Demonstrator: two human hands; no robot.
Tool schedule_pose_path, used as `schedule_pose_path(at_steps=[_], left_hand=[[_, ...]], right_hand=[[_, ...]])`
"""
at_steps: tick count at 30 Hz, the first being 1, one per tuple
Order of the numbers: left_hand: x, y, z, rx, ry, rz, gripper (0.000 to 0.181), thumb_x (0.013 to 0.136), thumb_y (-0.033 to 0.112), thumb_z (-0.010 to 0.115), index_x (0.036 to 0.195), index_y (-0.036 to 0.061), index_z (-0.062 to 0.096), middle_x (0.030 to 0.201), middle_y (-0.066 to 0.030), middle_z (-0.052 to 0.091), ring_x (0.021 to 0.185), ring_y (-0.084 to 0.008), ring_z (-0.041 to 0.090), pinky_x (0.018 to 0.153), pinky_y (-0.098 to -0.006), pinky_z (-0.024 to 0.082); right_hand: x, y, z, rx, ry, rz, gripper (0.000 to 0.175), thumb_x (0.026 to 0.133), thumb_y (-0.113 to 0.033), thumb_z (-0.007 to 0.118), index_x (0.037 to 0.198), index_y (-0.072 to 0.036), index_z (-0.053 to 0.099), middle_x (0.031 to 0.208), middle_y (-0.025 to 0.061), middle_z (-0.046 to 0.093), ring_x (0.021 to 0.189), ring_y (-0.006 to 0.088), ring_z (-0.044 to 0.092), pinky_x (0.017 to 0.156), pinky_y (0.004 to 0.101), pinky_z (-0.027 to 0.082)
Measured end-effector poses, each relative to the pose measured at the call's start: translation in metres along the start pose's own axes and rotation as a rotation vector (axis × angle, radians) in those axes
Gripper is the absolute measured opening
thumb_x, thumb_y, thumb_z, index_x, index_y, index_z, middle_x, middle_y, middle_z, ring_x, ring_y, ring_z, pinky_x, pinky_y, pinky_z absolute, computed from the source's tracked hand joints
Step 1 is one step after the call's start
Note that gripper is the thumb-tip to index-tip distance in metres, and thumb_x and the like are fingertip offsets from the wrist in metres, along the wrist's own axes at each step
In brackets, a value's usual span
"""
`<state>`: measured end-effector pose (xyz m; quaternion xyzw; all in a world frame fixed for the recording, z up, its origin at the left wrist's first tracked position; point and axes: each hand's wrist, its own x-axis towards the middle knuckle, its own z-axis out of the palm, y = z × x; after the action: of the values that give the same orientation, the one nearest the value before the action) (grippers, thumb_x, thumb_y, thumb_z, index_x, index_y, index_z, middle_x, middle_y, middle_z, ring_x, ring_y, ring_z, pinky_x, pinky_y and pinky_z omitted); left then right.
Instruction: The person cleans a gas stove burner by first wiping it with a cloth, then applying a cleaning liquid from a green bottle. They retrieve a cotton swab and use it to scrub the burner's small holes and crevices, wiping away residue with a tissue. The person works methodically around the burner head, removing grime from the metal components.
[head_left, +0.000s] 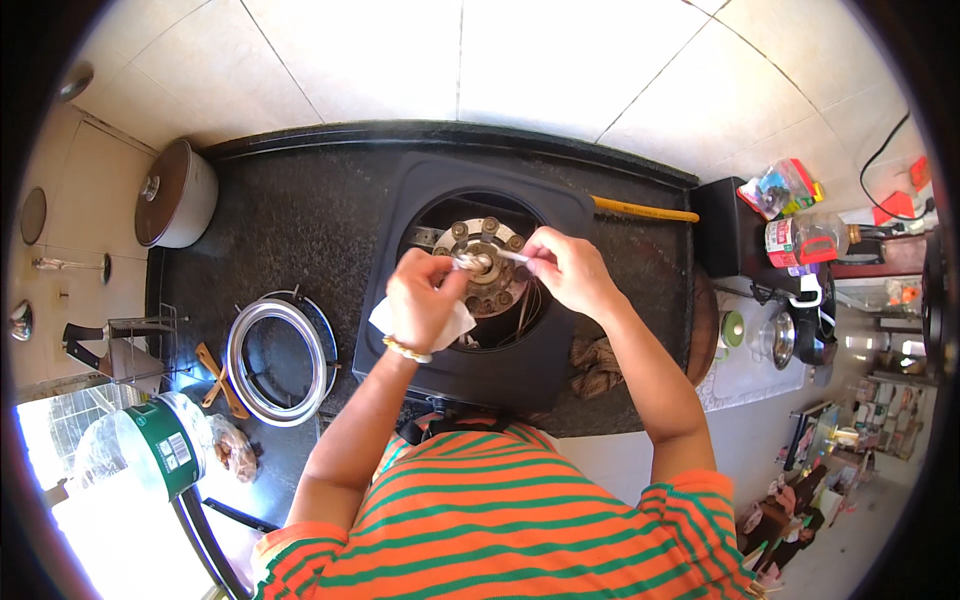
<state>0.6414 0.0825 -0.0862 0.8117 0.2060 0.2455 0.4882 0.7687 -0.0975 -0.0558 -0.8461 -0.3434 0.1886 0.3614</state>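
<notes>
A single-burner gas stove (491, 379) with a dark top sits in front of me, its round burner (491, 296) exposed in the opening. My left hand (424, 296) is over the left part of the opening, pinching a small shiny metal piece (472, 262), blurred, probably a burner part. White tissue (454, 328) lies under or in this hand; I cannot tell which. My right hand (571, 271), above the right part of the opening, pinches a thin white stick (513, 256). The stick's tip points towards the metal piece; whether they touch is unclear.
Left on the dark counter are a metal pan-support ring (238, 375), a lidded pot (187, 199), a knife rack (142, 330) and wooden utensils (217, 384). A yellow gas hose (645, 209) runs right. Brown cloth (592, 366) lies beside the stove. Another person (804, 534) is far right.
</notes>
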Motion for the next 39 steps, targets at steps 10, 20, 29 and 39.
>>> schedule_pose_path(at_steps=[10,20,29,39], left_hand=[[-0.017,-0.024,-0.073,-0.720,-0.095,-0.663,0.014,0.086,0.013,0.066,0.077,0.0022,0.064,0.056,0.0057,0.049,0.047,-0.0022,0.039,0.044,-0.0199,0.028],[-0.044,-0.044,-0.103,-0.945,-0.075,-0.780,0.018,0.088,0.017,0.064,0.076,0.0041,0.060,0.053,0.0035,0.046,0.043,-0.0044,0.036,0.041,-0.0218,0.026],[-0.053,-0.036,-0.089,-1.011,-0.136,-0.815,0.024,0.089,0.021,0.063,0.072,0.0093,0.050,0.057,0.0055,0.039,0.045,-0.0039,0.031,0.041,-0.0216,0.022],[-0.064,-0.048,-0.092,-0.942,-0.106,-0.806,0.019,0.088,0.018,0.065,0.075,0.0046,0.060,0.054,0.0054,0.046,0.042,-0.0029,0.034,0.040,-0.0217,0.024]], right_hand=[[0.033,-0.030,0.036,-0.243,0.043,-0.031,0.020,0.082,-0.021,0.065,0.098,-0.008,0.066,0.088,0.0093,0.065,0.082,0.0306,0.065,0.073,0.0402,0.051],[0.054,-0.049,0.064,-0.174,-0.006,-0.061,0.016,0.084,-0.020,0.063,0.081,-0.004,0.066,0.078,0.0142,0.064,0.071,0.0325,0.063,0.065,0.0416,0.048],[0.026,-0.043,0.061,0.133,0.172,-0.180,0.014,0.088,-0.014,0.061,0.094,-0.001,0.063,0.080,0.0137,0.061,0.074,0.0283,0.062,0.067,0.0341,0.048],[0.021,-0.042,0.055,-0.146,0.126,-0.223,0.006,0.082,-0.013,0.065,0.085,-0.007,0.066,0.081,0.0102,0.059,0.074,0.0291,0.061,0.065,0.0379,0.049]])
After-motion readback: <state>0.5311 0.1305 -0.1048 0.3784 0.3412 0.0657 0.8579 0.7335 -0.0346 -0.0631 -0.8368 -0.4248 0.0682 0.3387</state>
